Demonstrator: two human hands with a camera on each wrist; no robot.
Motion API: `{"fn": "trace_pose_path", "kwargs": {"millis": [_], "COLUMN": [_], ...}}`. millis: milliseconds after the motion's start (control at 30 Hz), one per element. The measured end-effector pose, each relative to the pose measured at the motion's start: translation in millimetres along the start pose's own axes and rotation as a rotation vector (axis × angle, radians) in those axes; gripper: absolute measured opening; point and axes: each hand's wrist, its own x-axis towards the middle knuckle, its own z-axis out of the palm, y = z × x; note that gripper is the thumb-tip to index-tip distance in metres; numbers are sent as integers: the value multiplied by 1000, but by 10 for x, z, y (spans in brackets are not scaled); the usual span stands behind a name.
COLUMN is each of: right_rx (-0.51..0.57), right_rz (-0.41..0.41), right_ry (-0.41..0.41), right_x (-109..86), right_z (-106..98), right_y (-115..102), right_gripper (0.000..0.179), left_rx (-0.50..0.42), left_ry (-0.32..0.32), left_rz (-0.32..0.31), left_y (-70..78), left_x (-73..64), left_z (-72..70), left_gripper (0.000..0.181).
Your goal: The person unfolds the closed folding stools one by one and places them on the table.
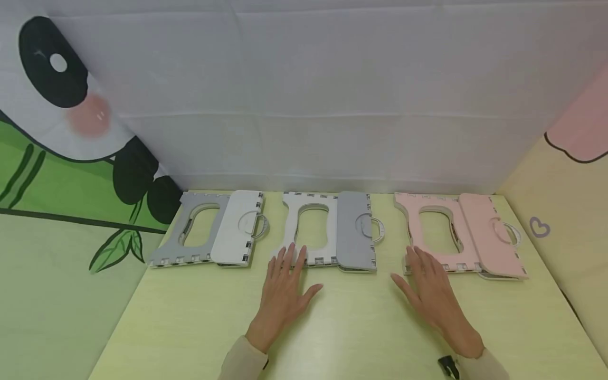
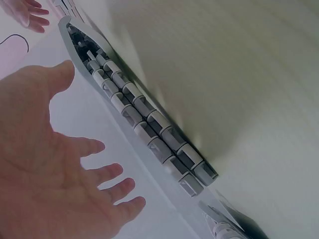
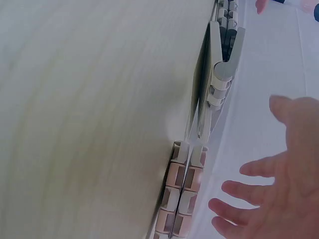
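Observation:
Three folded step stools lie flat in a row: a grey-and-white one [image 1: 233, 232] at left, a white-and-grey one [image 1: 353, 227] in the middle, a pink one [image 1: 486, 232] at right. My left hand [image 1: 283, 295] has its fingers spread at the near left corner of the middle stool. Toward the pink stool's near left corner extends my right hand [image 1: 434, 293], fingers straight. Neither hand grips anything; whether the fingertips touch the stools I cannot tell. Grey and white hinge knuckles [image 2: 144, 119] run beside the left hand in its wrist view, pink ones [image 3: 182, 194] near the right.
The stools stand near the back of a pale yellow-green table [image 1: 332, 327]. A whitish cloth [image 1: 323, 95] rises behind it, with printed cloth panels at both sides. Each stool has a looped carry handle [image 1: 378, 229] on its right side. A black strap [image 1: 448, 367] shows by the right sleeve.

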Motion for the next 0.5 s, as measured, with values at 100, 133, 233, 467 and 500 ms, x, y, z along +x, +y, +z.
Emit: {"fn": "trace_pose_path", "kwargs": {"millis": [100,133,233,467,500], "right_rx": [17,20,33,42,43], "right_rz": [-15,-19,-25,-92,-94], "right_ry": [59,75,107,189,193], "right_x": [53,65,93,165,177], "right_z": [4,6,10,53,57], "right_y": [4,7,21,65,64], "right_gripper": [62,59,55,51,50], "left_rx": [4,3,3,-1,-3], "left_ry": [18,25,37,61,59], "left_rz": [19,24,32,47,48], "left_y": [-12,-14,-19,-5,-1], "left_x": [30,38,62,122,130], "left_z": [22,29,51,90,91], "left_gripper": [85,84,80,76,75]}}
